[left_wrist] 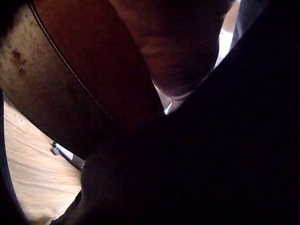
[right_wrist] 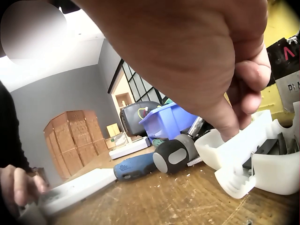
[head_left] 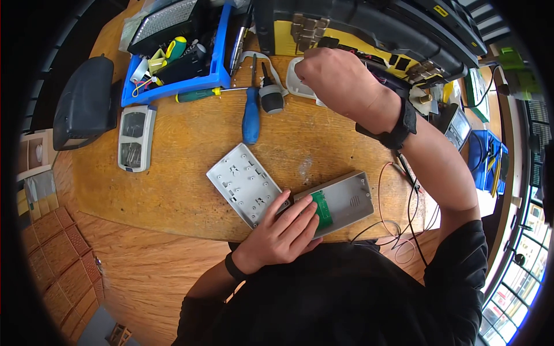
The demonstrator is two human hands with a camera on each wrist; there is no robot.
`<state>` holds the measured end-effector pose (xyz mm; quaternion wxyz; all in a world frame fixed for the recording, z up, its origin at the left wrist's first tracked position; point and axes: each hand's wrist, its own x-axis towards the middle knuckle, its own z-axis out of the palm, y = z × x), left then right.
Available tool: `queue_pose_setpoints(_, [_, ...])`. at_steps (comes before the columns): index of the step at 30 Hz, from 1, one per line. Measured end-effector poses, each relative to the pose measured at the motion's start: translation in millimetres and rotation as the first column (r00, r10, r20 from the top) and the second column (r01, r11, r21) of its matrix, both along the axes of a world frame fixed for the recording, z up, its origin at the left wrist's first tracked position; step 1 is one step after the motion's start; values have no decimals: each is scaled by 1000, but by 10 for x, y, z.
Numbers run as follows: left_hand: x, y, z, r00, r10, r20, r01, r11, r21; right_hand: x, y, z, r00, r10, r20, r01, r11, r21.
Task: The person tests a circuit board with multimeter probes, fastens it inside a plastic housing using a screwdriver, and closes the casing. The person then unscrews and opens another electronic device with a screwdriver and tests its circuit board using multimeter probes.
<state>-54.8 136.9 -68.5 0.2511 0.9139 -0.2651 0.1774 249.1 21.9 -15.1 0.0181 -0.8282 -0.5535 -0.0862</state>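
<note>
My left hand point(head_left: 283, 233) lies across the near left end of a grey plastic enclosure half point(head_left: 353, 199), its fairly straight fingers on the green circuit board point(head_left: 324, 210) inside. Left of it, partly under that hand, is the matching grey cover point(head_left: 245, 179), inner side up with small posts. At the back, my right hand point(head_left: 346, 81) reaches down to a white plastic tray point(head_left: 297, 83). In the right wrist view its curled fingers dip into one compartment of the tray point(right_wrist: 234, 150). Their tips are hidden by the rim, so I cannot tell whether they pinch anything.
A blue-handled screwdriver point(head_left: 250, 118), a black-and-grey stubby tool point(head_left: 270, 98) and a green screwdriver point(head_left: 199, 95) lie before a blue bin point(head_left: 219, 81). A grey two-window device point(head_left: 136, 138) sits left. A toolbox point(head_left: 369, 26) stands behind; thin cables point(head_left: 411, 213) trail at right.
</note>
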Motion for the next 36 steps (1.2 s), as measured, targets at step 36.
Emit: queue_pose_setpoints(36, [-163, 108, -11, 965, -100, 243, 110, 994, -27, 117, 101, 43, 924, 184, 336, -49, 927, -373])
